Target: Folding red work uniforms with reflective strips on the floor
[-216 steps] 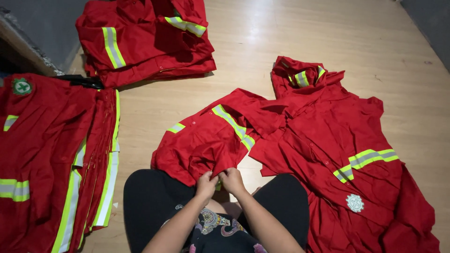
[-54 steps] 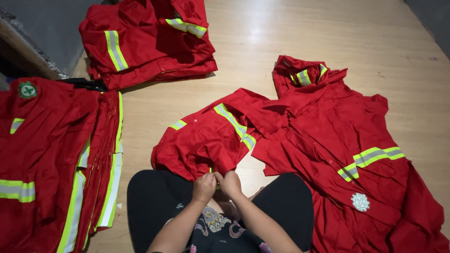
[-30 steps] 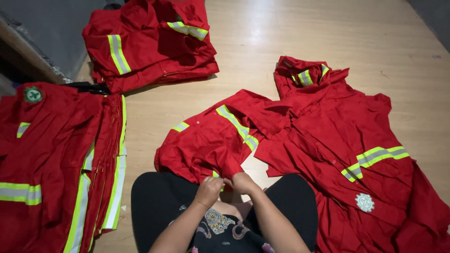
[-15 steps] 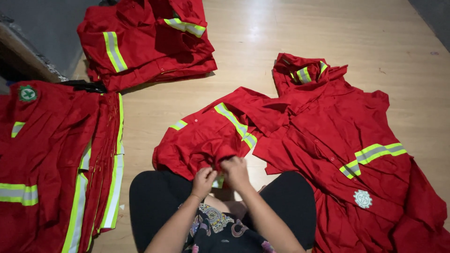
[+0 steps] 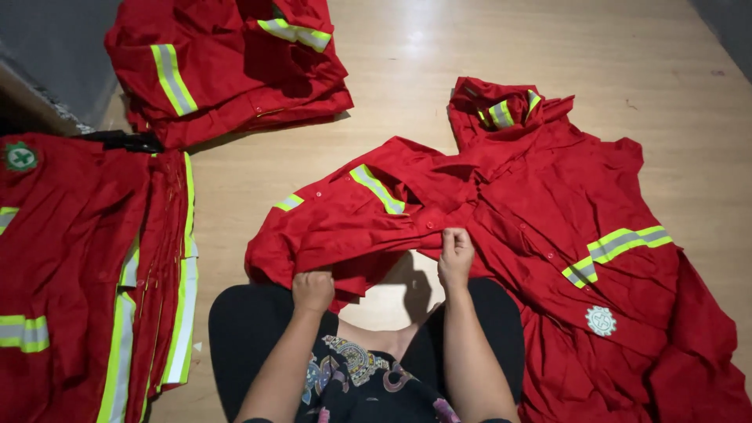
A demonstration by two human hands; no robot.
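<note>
Now both hands, left hand (image 5: pixel 312 290) and right hand (image 5: pixel 456 252), have spread apart, fingers clenched on the red jacket (image 5: pixel 501 227).

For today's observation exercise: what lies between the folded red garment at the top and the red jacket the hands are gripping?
In the head view, only bare wooden floor separates the folded red garment from the red jacket gripped by both hands.
</note>
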